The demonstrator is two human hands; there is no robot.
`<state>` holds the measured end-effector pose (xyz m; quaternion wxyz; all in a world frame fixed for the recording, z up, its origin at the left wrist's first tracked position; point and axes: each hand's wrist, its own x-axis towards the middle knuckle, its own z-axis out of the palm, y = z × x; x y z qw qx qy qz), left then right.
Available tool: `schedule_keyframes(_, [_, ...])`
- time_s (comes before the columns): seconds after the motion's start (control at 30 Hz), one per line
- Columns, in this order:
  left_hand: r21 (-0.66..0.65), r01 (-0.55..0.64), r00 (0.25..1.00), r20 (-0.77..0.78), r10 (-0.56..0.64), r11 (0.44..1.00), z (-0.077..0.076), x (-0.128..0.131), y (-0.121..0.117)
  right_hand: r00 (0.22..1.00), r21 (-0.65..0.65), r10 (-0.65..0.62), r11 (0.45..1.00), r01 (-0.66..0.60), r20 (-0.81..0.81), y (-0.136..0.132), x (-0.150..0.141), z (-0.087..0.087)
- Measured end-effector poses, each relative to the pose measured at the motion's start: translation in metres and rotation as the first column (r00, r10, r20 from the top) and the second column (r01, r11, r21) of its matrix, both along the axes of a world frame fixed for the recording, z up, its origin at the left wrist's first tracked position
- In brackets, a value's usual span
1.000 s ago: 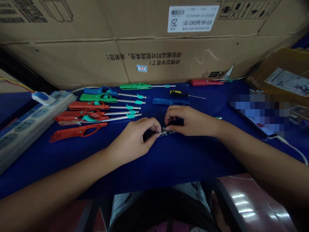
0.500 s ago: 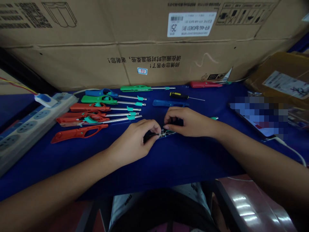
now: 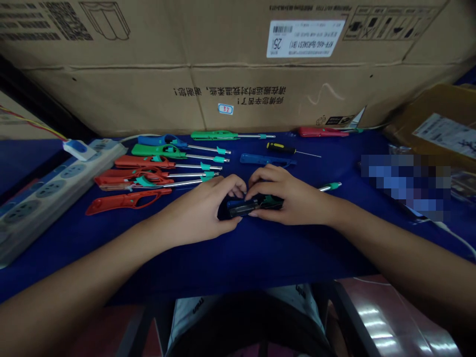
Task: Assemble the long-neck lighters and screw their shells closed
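Glossy, elongated black plastic lighter body [image 3: 241, 208], blue along its far edge, partly hidden, is seen at the blue cloth-like bench [image 3: 238, 263]. Its left end is framed by half-open, curved fingers of the left hand [image 3: 203, 210]; whether gripped there cannot be told. Farther right, it is pinched between nearly closed fingers and thumb of the right hand [image 3: 292, 197]. A teal-tipped silver metal rod [image 3: 327, 187] is seen beyond the right wrist.

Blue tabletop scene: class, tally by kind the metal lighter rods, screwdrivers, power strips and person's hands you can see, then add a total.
Metal rods: 7 (5 in the row at left, 1 at the back, 1 showing past the right hand)
Screwdriver: 1
Power strip: 1
Hands, right hand and left hand: 2
Total: 11
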<state>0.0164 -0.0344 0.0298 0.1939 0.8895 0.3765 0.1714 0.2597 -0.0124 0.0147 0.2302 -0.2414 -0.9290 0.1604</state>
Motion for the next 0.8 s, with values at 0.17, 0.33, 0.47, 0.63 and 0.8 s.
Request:
schedule_keyframes(0.17, [-0.042, 0.028, 0.999, 0.027, -0.026, 0.999, -0.0054, -0.0009, 0.0024, 0.997, 0.022, 0.030, 0.999, -0.032, 0.066, -0.0039, -0.0048, -0.0041])
schedule_keyframes(0.33, [-0.018, 0.013, 1.000, -0.027, -0.014, 1.000, -0.0055, -0.0003, 0.0002, 0.999, -0.003, 0.024, 1.000, -0.023, 0.032, -0.0047, -0.0047, -0.0040])
schedule_keyframes(0.47, [0.004, 0.019, 0.999, -0.044, -0.018, 1.000, -0.0069, -0.0006, -0.0027, 1.000, -0.068, 0.026, 0.997, -0.025, 0.017, -0.0035, -0.0046, -0.0033])
schedule_keyframes(0.63, [0.001, 0.023, 0.999, -0.034, -0.022, 1.000, -0.0082, -0.0005, -0.0031, 1.000, -0.089, 0.025, 0.996, -0.025, 0.004, -0.0024, -0.0034, -0.0034])
schedule_keyframes(0.8, [-0.021, 0.033, 0.999, -0.005, -0.033, 0.999, -0.0075, 0.0004, -0.0038, 0.998, -0.047, 0.056, 0.997, -0.056, -0.004, -0.0027, -0.0036, -0.0066])
